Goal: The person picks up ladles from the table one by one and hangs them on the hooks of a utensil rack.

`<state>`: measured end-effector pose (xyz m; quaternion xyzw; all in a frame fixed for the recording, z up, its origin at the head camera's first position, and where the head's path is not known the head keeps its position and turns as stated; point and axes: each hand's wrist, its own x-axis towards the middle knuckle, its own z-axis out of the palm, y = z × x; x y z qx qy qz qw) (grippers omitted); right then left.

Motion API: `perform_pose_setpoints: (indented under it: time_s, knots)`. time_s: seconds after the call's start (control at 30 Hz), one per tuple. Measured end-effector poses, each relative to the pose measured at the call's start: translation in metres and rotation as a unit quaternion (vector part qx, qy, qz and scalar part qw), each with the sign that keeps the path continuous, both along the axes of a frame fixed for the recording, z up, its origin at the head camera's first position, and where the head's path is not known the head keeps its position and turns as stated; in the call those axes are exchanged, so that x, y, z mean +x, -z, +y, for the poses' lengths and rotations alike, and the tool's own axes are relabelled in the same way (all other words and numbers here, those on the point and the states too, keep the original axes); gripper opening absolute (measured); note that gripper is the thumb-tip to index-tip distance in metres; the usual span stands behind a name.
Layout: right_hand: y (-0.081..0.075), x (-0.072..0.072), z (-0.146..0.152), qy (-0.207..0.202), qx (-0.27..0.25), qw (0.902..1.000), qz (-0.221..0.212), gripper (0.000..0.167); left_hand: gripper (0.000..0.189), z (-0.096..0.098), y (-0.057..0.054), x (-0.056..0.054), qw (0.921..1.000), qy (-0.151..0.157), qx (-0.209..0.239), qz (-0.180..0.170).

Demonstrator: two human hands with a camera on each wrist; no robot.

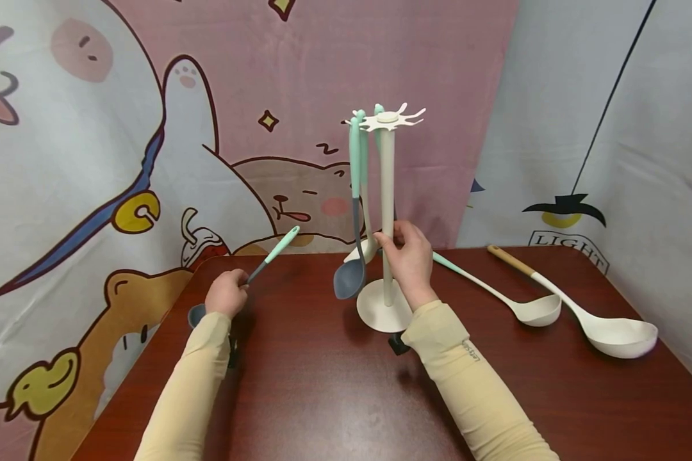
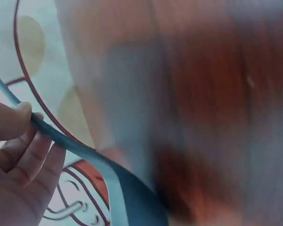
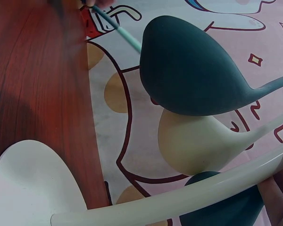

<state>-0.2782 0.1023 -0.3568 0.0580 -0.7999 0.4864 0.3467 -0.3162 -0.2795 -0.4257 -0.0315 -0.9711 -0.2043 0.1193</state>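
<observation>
My left hand (image 1: 226,293) pinches the dark grey neck of a spoon-like utensil with a mint handle (image 1: 282,244), held over the table's left side. The handle points up and to the right; most of its grey head (image 1: 196,314) is hidden behind my hand. At the centre, a cream utensil stand (image 1: 387,192) stands upright on a round base (image 3: 33,188). My right hand (image 1: 408,259) grips its pole partway up. A grey spoon (image 1: 349,278), a cream spoon (image 3: 193,146) and another dark-headed utensil (image 3: 226,207) hang from the left of its hooked top.
On the brown table (image 1: 323,397), right of the stand, lie a cream ladle with a mint handle (image 1: 539,310) and a bigger white ladle with a wooden-coloured handle (image 1: 619,336). A cartoon-printed cloth (image 1: 427,70) hangs behind the table.
</observation>
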Motion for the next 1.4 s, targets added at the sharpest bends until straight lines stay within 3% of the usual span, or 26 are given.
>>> perform_pose_setpoints:
  time_s: [0.13, 0.43, 0.87, 1.2, 1.4]
  knots:
    - [0.001, -0.001, 0.0, 0.001, -0.001, 1.0, 0.0, 0.027, 0.011, 0.013, -0.006, 0.002, 0.9991, 0.02, 0.023, 0.03]
    - [0.001, -0.001, 0.001, -0.003, -0.006, 1.0, 0.004, 0.026, 0.009, 0.04, -0.021, 0.011, 0.9947, 0.045, 0.075, 0.053]
    - [0.001, -0.001, 0.001, -0.006, -0.006, 1.0, 0.003, 0.026, 0.012, 0.06, -0.034, 0.022, 0.9824, 0.063, 0.148, 0.095]
    - [0.001, -0.002, 0.0, -0.007, -0.005, 0.9999, 0.01, 0.026, 0.011, 0.076, -0.054, 0.035, 0.9728, 0.087, 0.167, 0.135]
    - [0.001, -0.001, 0.0, -0.005, -0.007, 1.0, 0.004, 0.026, 0.01, 0.087, -0.067, 0.041, 0.9619, 0.116, 0.174, 0.177]
